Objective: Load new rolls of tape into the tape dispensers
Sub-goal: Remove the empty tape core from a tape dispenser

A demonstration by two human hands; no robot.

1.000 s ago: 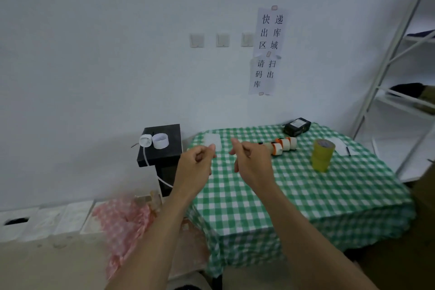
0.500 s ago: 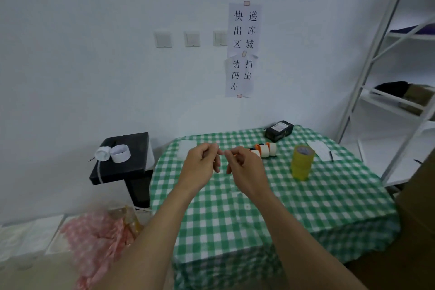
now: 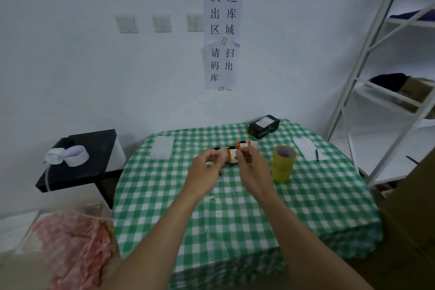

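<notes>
A round counter [image 3: 235, 219] under a green-and-white checked cloth fills the middle of the frame; behind it is a plain white wall with a paper sign [image 3: 222, 30]; white metal shelving [image 3: 388, 96] stands at the right. Small orange-and-white plastic tape dispensers [image 3: 237, 150] lie at centre; a glossy yellow stack of tape rolls [image 3: 282, 165] stands just to their right. The left hand [image 3: 207, 169] and right hand [image 3: 253, 172] hover just in front of the dispensers, fingers curled inward; whether either pinches anything I cannot tell.
</notes>
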